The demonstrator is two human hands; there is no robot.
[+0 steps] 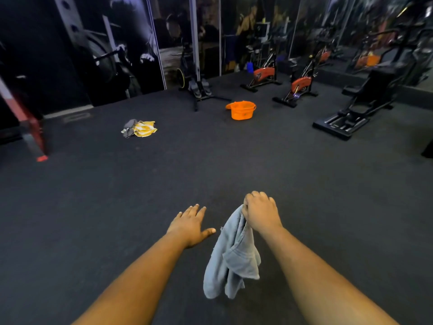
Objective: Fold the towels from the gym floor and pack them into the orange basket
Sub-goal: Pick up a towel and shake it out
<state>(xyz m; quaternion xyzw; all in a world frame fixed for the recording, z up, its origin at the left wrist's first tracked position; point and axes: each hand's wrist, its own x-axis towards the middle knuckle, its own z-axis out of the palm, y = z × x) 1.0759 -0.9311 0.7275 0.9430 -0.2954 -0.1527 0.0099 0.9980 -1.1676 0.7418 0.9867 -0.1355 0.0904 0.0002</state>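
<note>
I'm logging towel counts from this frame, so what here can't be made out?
- Orange basket, head view: its inside is hidden by its own wall and distance.
- Floor pile: too small and bunched to count towels.
- Right hand fingers: curled under, hidden by the hand's back and the blue towel.

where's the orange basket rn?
Head view: the orange basket stands on the floor far ahead, right of centre, near the exercise bikes, right of the yellow towel.

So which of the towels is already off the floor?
The pale blue towel, hanging bunched from the right hand. The yellow towel and the grey towel beside it lie crumpled on the floor.
</note>
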